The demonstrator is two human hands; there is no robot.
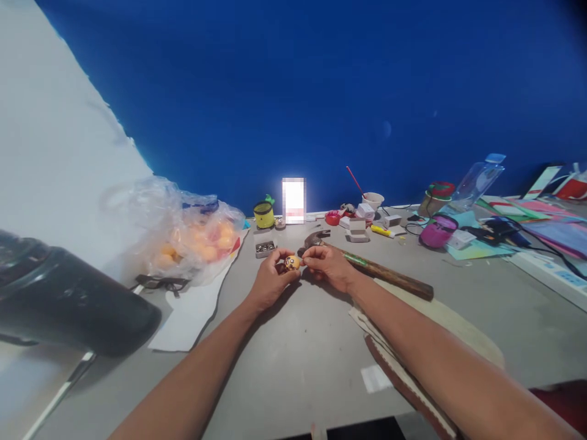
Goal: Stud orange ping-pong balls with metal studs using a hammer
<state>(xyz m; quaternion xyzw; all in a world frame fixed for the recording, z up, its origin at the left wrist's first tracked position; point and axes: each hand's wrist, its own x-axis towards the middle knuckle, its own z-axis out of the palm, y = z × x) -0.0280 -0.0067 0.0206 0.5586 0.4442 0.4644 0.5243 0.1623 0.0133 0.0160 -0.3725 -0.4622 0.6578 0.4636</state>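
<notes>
My left hand [270,276] grips a small orange ball [292,263] between thumb and fingers. Dark and shiny bits show on the ball's near face. Close against its right side, my right hand [328,266] is closed in a pinch; whatever its fingertips hold is too small to make out. Just beyond the left hand lies a small open box [265,248] with shiny metal pieces inside. A claw hammer [394,280] with a wooden handle rests behind and right of my right hand, partly hidden by it.
At left are a clear plastic bag [202,235] of orange balls, glasses [162,282] and a big dark cylinder [77,299]. A yellow container [263,216], white cup [373,200], glue tube [381,231] and purple pouch [438,231] stand behind. Pale material [454,324] lies under my right forearm.
</notes>
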